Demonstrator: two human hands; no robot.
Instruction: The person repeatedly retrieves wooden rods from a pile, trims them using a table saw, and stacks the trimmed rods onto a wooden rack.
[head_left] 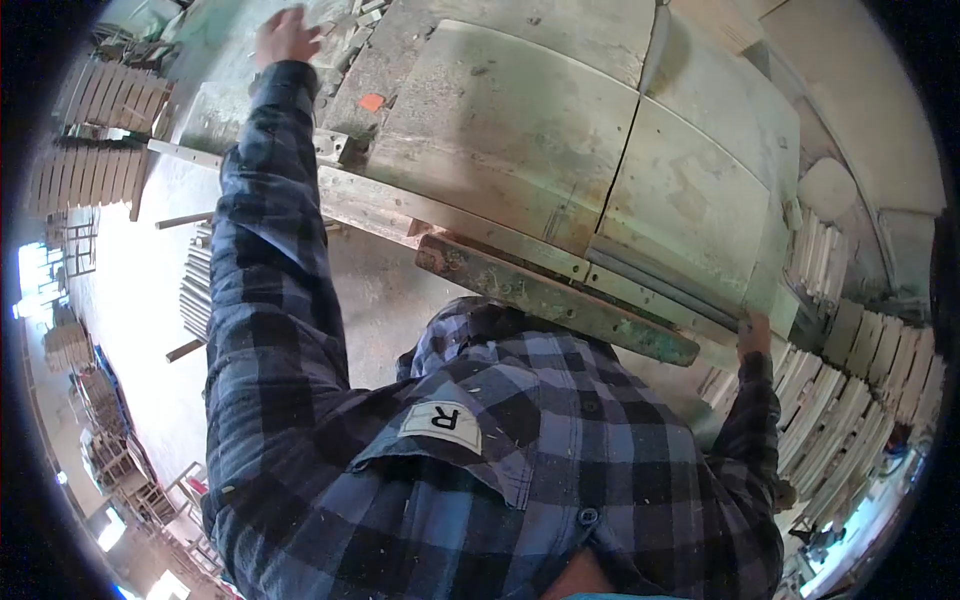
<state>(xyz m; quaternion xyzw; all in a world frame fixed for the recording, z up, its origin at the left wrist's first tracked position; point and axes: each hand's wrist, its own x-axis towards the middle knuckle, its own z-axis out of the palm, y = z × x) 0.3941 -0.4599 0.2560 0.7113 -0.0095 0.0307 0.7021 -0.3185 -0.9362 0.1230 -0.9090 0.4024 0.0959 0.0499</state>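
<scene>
My left hand (287, 38) reaches over the far left of the worktable (500, 120), its fingers apart and nothing visible in them. Loose wood offcuts (345, 45) lie beside it. At the right front corner, my right hand (755, 335) is closed around the end of a long dark grey strip (665, 280). That strip lies along the table's front edge; I cannot tell its material. Just in front of my body, a worn green-brown bar (560, 300) with holes runs along the edge.
A small orange piece (372, 102) and a metal bracket (333, 147) sit on the table's left side. Stacks of wooden slats (820, 430) stand at the right, with more slat stacks (85, 175) at the left. A bundle of rods (196, 280) is near my left arm.
</scene>
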